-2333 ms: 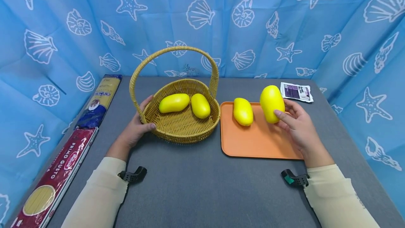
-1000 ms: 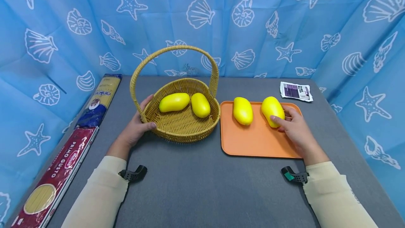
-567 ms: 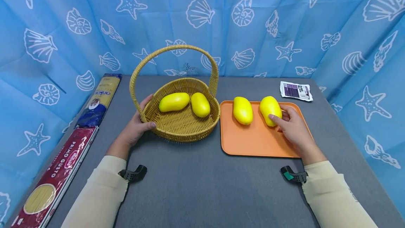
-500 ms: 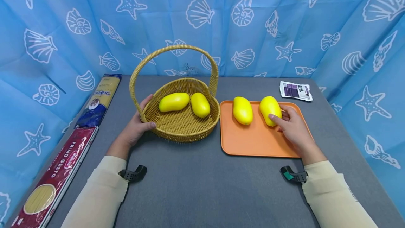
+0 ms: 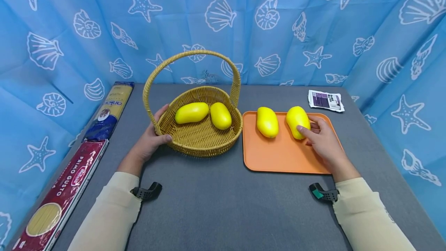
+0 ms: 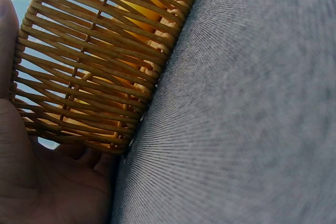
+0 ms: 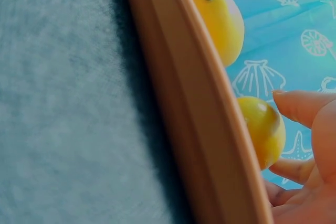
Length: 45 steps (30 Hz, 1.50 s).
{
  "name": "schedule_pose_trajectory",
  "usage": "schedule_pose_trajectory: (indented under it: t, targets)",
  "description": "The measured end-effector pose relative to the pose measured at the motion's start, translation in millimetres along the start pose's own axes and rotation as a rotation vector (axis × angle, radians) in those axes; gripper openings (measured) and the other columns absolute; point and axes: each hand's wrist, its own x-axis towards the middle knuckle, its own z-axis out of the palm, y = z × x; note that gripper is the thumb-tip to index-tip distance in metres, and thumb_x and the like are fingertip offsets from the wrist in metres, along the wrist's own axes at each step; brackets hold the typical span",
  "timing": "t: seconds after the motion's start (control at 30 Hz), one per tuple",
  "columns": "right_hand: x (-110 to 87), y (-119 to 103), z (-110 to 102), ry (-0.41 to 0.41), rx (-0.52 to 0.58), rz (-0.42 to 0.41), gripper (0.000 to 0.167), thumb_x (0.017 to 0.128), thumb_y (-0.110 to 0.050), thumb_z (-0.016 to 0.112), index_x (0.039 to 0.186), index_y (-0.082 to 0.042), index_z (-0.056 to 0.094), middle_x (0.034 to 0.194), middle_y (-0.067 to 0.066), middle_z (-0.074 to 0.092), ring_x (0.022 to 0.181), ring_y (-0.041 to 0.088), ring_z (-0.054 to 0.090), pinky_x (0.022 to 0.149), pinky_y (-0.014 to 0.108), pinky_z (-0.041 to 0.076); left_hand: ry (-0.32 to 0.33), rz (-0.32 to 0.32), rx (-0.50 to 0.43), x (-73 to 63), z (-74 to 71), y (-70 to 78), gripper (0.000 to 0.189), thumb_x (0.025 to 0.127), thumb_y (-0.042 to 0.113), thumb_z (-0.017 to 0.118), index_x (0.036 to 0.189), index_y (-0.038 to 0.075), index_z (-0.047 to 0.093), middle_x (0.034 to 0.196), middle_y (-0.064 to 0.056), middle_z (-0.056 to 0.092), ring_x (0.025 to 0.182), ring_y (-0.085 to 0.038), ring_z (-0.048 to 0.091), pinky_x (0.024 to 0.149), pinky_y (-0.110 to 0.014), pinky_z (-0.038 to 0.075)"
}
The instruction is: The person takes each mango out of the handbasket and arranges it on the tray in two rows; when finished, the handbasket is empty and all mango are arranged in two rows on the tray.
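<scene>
My left hand (image 5: 149, 142) holds the left side of a woven wicker basket (image 5: 200, 151) with a tall arched handle. Inside it lie two yellow mangoes, one sideways (image 5: 192, 112) and one lengthwise (image 5: 221, 116). In the left wrist view the hand (image 6: 63, 187) wraps the basket's woven wall (image 6: 89, 66). On an orange tray (image 5: 275, 156) to the right rest two more mangoes, a left one (image 5: 267, 122) and a right one (image 5: 297, 119). My right hand (image 5: 324, 140) is around the right one, its thumb slightly apart from the fruit in the right wrist view.
Two pasta packs, a blue-and-gold one (image 5: 109, 109) and a red one (image 5: 64, 193), lie along the table's left edge. A white-and-purple packet (image 5: 326, 100) is behind the tray. A blue shell-patterned curtain (image 5: 216, 30) surrounds the grey table (image 5: 226, 204).
My right hand has lowered the mango from above the tray onto it, then shifted it slightly left. Over the last half second nothing moves noticeably. The left hand and basket stay put.
</scene>
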Motion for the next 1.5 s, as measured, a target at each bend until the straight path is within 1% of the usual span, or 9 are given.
schedule_pose_trajectory:
  t: [0.2,0.37,0.53,0.67,0.87,1.0,1.13,1.23,1.5]
  targets:
    - [-4.3,-3.0,-3.6,0.027,0.004,0.024,0.089,0.109,-0.051,0.064,0.174,-0.008,0.021,0.162,0.028,0.036,0.137,0.041,0.043,0.079,0.023,0.055,-0.009,0.012,-0.005,0.3,-1.3,-2.4,0.106,0.098,0.009,0.083,0.177,0.023,0.014,0.179,-0.011,0.016,0.149,-0.038,0.035,0.113,-0.029,0.043]
    - [-5.0,-3.8,-6.4,0.064,0.014,0.033,0.087,0.109,-0.052,0.062,0.174,-0.009,0.022,0.163,0.026,0.035,0.134,0.037,0.043,0.082,0.023,0.054,-0.014,0.021,-0.013,0.6,-1.5,-3.6,0.109,0.096,0.020,0.088,0.177,0.022,0.014,0.178,-0.012,0.017,0.148,-0.042,0.035,0.112,-0.030,0.044]
    - [-6.7,-5.9,-9.3,0.095,0.044,0.019,0.086,0.110,-0.051,0.061,0.174,-0.010,0.022,0.165,0.024,0.034,0.131,0.033,0.044,0.085,0.023,0.054,-0.007,0.016,-0.003,0.2,-1.3,-2.7,0.105,0.098,0.007,0.082,0.177,0.021,0.014,0.178,-0.012,0.017,0.149,-0.040,0.034,0.113,-0.030,0.042]
    - [-10.1,-11.2,-11.9,0.122,0.065,-0.015,0.084,0.110,-0.049,0.061,0.173,-0.009,0.023,0.164,0.023,0.036,0.130,0.029,0.044,0.089,0.023,0.053,-0.006,0.011,0.000,-0.2,-1.2,-2.2,0.104,0.098,0.001,0.078,0.177,0.021,0.014,0.178,-0.013,0.017,0.148,-0.041,0.036,0.113,-0.030,0.042]
    - [-15.5,-22.3,-15.7,0.173,0.005,-0.115,0.077,0.112,-0.045,0.059,0.171,-0.005,0.028,0.161,0.026,0.043,0.127,0.027,0.051,0.085,0.016,0.053,-0.006,0.008,-0.009,-0.1,-0.8,-2.0,0.104,0.098,0.000,0.077,0.177,0.023,0.014,0.178,-0.015,0.018,0.146,-0.044,0.038,0.112,-0.031,0.045]
    - [-20.5,-30.0,-12.8,0.179,-0.008,-0.179,0.072,0.113,-0.044,0.056,0.170,-0.006,0.033,0.158,0.023,0.046,0.125,0.021,0.053,0.086,0.014,0.053,-0.010,0.013,-0.017,0.1,-1.4,-2.9,0.107,0.098,0.012,0.084,0.177,0.021,0.013,0.178,-0.014,0.017,0.147,-0.043,0.037,0.113,-0.031,0.044]
    - [-27.8,-38.4,-5.0,0.152,0.020,-0.268,0.063,0.117,-0.040,0.050,0.168,-0.007,0.036,0.154,0.021,0.049,0.124,0.020,0.054,0.088,0.014,0.052,-0.011,0.012,-0.008,0.1,-2.2,-2.8,0.106,0.098,0.010,0.083,0.177,0.020,0.012,0.179,-0.012,0.017,0.149,-0.041,0.035,0.114,-0.031,0.042]
    - [-34.3,-46.1,4.3,0.109,0.069,-0.339,0.058,0.119,-0.039,0.042,0.166,-0.006,0.039,0.151,0.019,0.051,0.124,0.022,0.055,0.090,0.016,0.052,-0.010,0.010,0.005,0.1,-2.3,-2.4,0.104,0.098,0.002,0.078,0.177,0.020,0.012,0.178,-0.011,0.018,0.149,-0.040,0.035,0.114,-0.030,0.041]
    - [-45.1,-60.2,34.2,-0.109,0.258,-0.447,0.053,0.119,-0.031,0.034,0.162,-0.001,0.042,0.150,0.025,0.049,0.129,0.037,0.052,0.093,0.026,0.054,-0.014,0.014,-0.003,0.7,-1.7,-2.0,0.104,0.098,0.001,0.077,0.177,0.022,0.013,0.178,-0.012,0.018,0.148,-0.041,0.036,0.113,-0.031,0.043]
